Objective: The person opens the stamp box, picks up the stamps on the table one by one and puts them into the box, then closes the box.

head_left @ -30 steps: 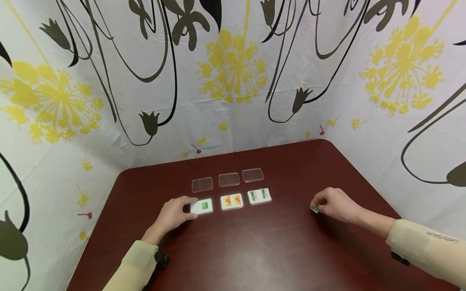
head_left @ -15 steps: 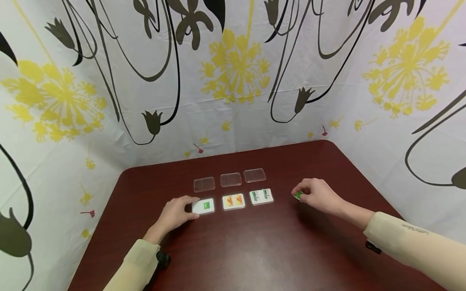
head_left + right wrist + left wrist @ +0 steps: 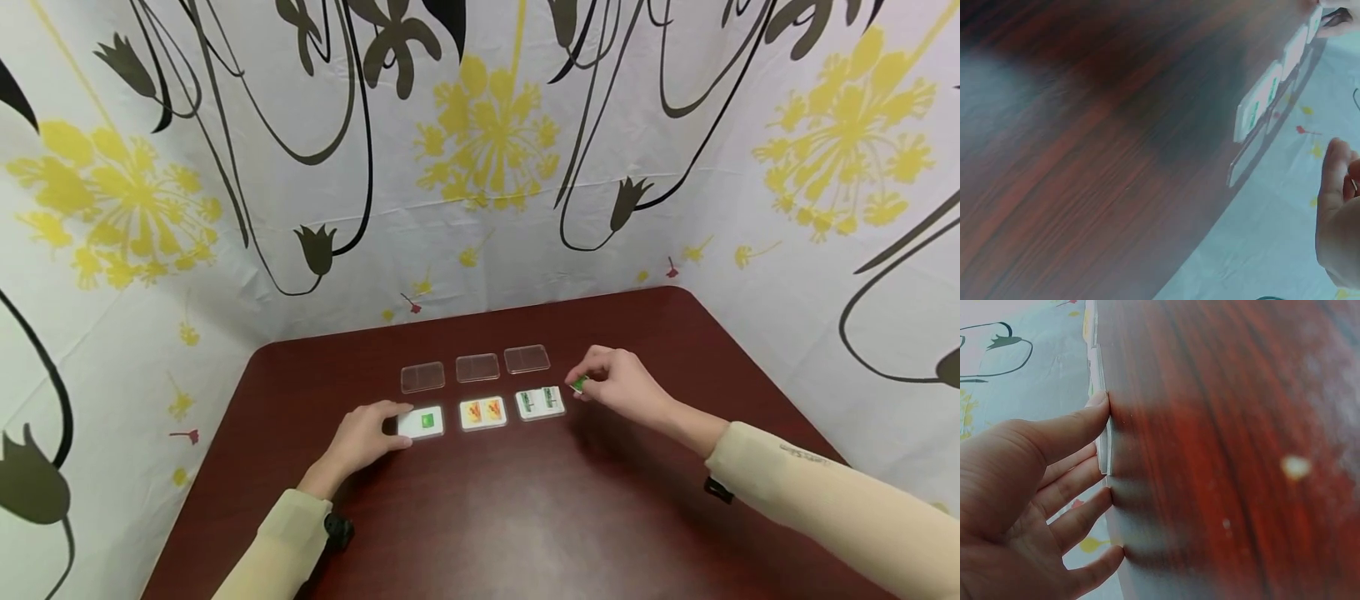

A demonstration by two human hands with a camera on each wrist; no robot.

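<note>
My left hand (image 3: 362, 437) grips the left end of a shallow clear plastic case (image 3: 406, 425) on the table, thumb and fingers at its edges. White filling shows inside the case, with one small green piece (image 3: 427, 421) on top. In the left wrist view the thumb and fingers (image 3: 1088, 422) meet the case's thin rim (image 3: 1105, 447). Between thumb and fingertips, my right hand (image 3: 626, 387) pinches a small green piece (image 3: 579, 384) above the table, just right of the case with green-and-white pieces (image 3: 540, 403). That piece is hidden in the right wrist view.
Between the outer cases lies another case with two orange-and-yellow pieces (image 3: 483, 413). Behind this row lie three clear lids (image 3: 423, 377), side by side. The dark red table (image 3: 480, 517) meets patterned cloth walls (image 3: 480, 267) at the back and sides.
My right hand has moved left and farther back across the table with the small green piece, closer to the row of cases. The left hand keeps its grip on the left case.
</note>
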